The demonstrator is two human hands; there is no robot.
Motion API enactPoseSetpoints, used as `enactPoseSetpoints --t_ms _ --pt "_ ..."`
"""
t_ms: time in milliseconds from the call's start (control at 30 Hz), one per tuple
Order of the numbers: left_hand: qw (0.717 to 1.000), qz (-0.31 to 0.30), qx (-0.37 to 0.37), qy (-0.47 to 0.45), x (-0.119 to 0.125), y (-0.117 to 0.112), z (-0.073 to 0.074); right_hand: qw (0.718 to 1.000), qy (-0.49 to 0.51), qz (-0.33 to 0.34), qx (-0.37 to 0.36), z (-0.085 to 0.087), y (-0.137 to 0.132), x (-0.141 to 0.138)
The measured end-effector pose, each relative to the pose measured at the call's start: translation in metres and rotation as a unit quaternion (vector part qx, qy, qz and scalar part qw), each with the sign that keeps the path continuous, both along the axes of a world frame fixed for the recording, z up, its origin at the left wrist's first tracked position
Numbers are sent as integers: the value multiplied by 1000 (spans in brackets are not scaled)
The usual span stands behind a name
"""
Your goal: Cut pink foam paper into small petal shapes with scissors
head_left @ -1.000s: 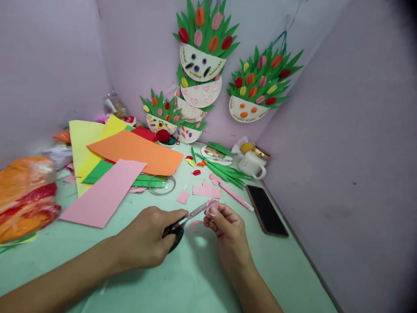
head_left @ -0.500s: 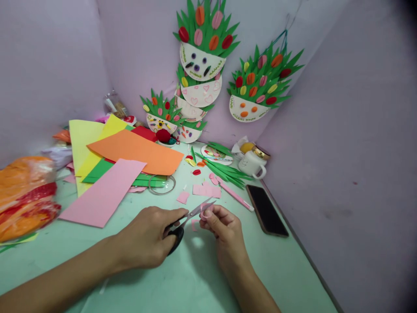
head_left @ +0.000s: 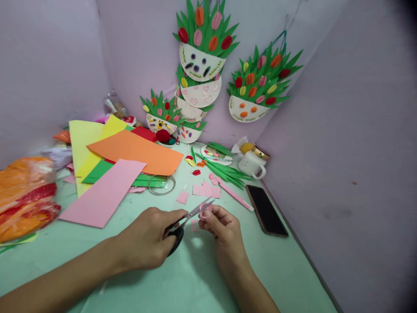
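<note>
Above the table (head_left: pixel 169 289), the left hand (head_left: pixel 146 239) curls round scissors (head_left: pixel 194 211), blades parted at the pink piece (head_left: pixel 202 214) that the right hand (head_left: pixel 226 230) pinches between thumb and fingers; a phone (head_left: pixel 267 211) lies farther right.

From eight o'clock the bare left forearm (head_left: pixel 74 270) stretches to the bare left hand (head_left: pixel 146 239), curled in a grip with one finger (head_left: pixel 176 215) extended toward three. The bare right forearm (head_left: pixel 254 287) slants from five toward eleven, its bare right hand (head_left: pixel 225 228) pinching with the thumb (head_left: pixel 213 222).
</note>
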State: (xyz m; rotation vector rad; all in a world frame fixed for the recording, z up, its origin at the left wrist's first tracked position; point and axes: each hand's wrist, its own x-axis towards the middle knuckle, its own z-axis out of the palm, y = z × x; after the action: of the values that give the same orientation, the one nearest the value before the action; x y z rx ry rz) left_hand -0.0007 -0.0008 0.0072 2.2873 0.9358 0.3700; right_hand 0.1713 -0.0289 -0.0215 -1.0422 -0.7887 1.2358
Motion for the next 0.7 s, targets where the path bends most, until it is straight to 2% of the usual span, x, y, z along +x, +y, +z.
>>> enactPoseSetpoints --t_ms 367,700 --pt "1000 -8 29 6 -1 2 1 999 -5 -32 -17 2 0 0" --pt "999 -21 34 23 -3 3 3 999 -30 -32 -5 0 0 2"
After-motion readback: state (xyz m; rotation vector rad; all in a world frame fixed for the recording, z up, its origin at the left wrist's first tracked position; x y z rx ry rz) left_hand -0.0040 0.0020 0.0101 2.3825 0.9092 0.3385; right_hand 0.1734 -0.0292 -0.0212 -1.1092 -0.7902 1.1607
